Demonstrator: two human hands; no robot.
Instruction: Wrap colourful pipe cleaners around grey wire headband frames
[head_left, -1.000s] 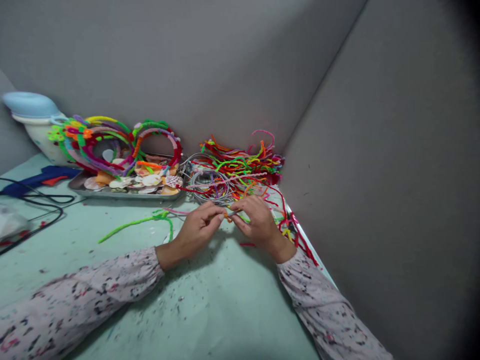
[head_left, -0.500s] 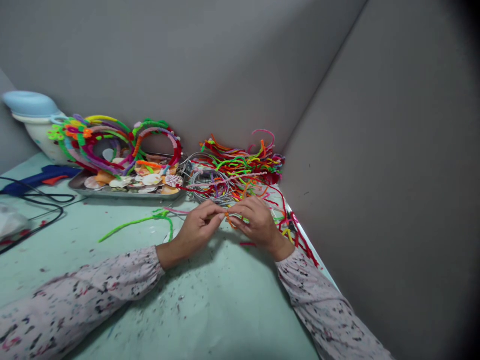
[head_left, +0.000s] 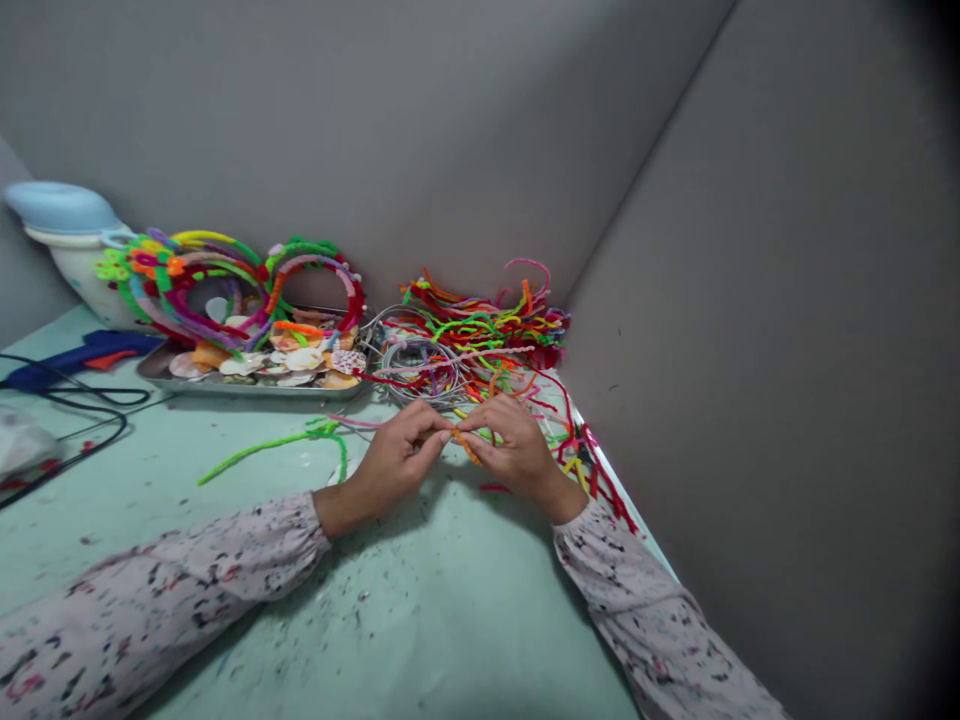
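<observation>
Orange fuzzy stick [head_left: 472, 450] is the thing we are holding up in front of us, and it is sitting right between our two hands, over the pale green table [head_left: 450, 620]. We are guessing that it is very light, with soft fuzz on the outside and a thin, bendy wire hiding inside. We are thinking that it is easy to bend, not slippery, and hard to break, though a cut end could be pokey. For taking hold, we are choosing the short part close to the fingertips, because a long, loose piece would be wobbling about. With our left hand [head_left: 390, 455] we are pressing thumb and pointing finger together, and they are pinching the orange bit at one side. With our right hand [head_left: 517, 445] we are pinching too, thumb and pointing finger nearly closed around it, and a short orange end is poking out below. Our other fingers are curling in, and we are not seeing well what they are touching. Just past our hands, we are seeing a coil of grey wire [head_left: 390, 385] and a bright pile of fuzzy sticks [head_left: 487, 320]. Over to the left, a green fuzzy stick [head_left: 255, 456] is lying near a metal tray [head_left: 255, 391] of shells [head_left: 300, 360].
</observation>
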